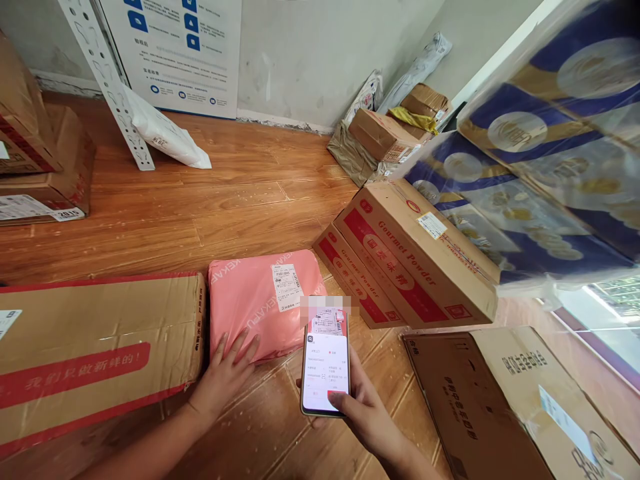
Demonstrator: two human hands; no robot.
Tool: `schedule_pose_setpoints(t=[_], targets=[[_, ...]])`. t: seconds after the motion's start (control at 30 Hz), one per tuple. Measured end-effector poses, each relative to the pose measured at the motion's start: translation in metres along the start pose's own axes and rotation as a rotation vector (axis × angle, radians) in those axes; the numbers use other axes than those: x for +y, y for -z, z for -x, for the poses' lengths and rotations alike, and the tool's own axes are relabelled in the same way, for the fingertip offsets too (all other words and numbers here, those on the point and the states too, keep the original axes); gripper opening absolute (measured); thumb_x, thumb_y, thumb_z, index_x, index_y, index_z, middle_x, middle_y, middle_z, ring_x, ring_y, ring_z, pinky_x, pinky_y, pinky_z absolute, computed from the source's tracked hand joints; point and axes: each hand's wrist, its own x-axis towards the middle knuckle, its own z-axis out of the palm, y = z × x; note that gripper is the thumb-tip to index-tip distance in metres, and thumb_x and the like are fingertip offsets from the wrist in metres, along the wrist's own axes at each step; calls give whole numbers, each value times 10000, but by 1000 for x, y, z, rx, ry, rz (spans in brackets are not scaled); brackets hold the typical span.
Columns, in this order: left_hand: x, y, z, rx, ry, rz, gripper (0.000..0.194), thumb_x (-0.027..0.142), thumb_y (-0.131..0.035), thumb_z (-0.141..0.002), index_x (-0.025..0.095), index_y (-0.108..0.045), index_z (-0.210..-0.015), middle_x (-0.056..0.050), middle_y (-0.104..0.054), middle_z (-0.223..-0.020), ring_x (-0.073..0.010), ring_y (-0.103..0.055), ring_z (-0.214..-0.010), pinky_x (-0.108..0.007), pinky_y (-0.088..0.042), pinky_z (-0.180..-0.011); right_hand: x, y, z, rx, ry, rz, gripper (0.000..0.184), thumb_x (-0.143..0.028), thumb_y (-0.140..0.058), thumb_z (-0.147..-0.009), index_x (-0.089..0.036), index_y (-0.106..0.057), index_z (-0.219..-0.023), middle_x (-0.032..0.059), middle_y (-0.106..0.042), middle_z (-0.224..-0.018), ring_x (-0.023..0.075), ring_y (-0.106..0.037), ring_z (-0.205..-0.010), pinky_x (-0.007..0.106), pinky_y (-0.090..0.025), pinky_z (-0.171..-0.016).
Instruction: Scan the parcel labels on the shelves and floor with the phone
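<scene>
A pink plastic parcel [260,303] with a white shipping label lies on the wooden floor [240,200]. My left hand [225,373] rests flat on its near edge, fingers spread. My right hand [367,417] holds a smartphone [325,363] upright just right of the parcel, thumb touching the lower part of the lit screen. The screen shows a form under a picture of a label.
A long brown box with red print [90,353] lies at the left. Two "Gourmet Powder" cartons [410,260] are stacked at the right, with another carton [510,400] in front. Blue wrapped packs [540,167], corner parcels [385,137], left boxes [40,167] and a white bag [165,137] ring the floor.
</scene>
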Motion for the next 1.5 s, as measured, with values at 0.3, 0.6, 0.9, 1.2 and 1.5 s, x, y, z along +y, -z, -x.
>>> schedule_pose_setpoints(t=[0.3, 0.6, 0.9, 1.2, 1.5], targets=[[2, -1, -1, 7, 9, -32, 176, 419, -635, -775, 324, -709, -903, 13, -554, -1331, -297, -294, -1340, -584, -20, -1151, -4, -3, -2, -24, -3, -3, 1003, -297, -726, -755, -272, 31, -1413, 134, -641, -1156, 260, -668, -980, 260, -532, -536], [8, -1, -11, 26, 28, -59, 267, 413, -549, -840, 388, -669, -1077, 7, -591, -1297, -307, -468, -1215, -595, -43, -1136, -6, -3, -1, -8, -16, 15, 955, -280, -713, -749, -271, -10, -1396, 135, -616, -1175, 250, -664, -972, 254, -524, -538], [10, -5, -9, 31, 26, -51, 364, 410, -483, -876, 432, -565, -1230, -21, -524, -1382, -311, -465, -1240, -604, -144, -1100, -7, -5, -2, 1, -25, 21, 907, -291, -719, -740, -275, -64, -1367, 126, -597, -1152, 260, -659, -970, 259, -524, -535], [9, 0, -14, 70, 27, 1, 392, 381, -606, -802, 396, -608, -1193, -35, -495, -1368, -347, -56, -1445, -597, 10, -1147, -6, -6, -3, -18, -16, 23, 890, -291, -709, -763, -279, -63, -1376, 111, -623, -1110, 250, -659, -969, 266, -537, -544], [11, 1, -15, 58, 36, -28, 409, 449, -603, -794, 421, -588, -1201, -39, -423, -1359, -368, -42, -1431, -598, 22, -1145, 5, -2, -6, -10, 24, 11, 973, -346, -719, -762, -269, 6, -1406, 148, -613, -1179, 259, -659, -965, 280, -545, -538]])
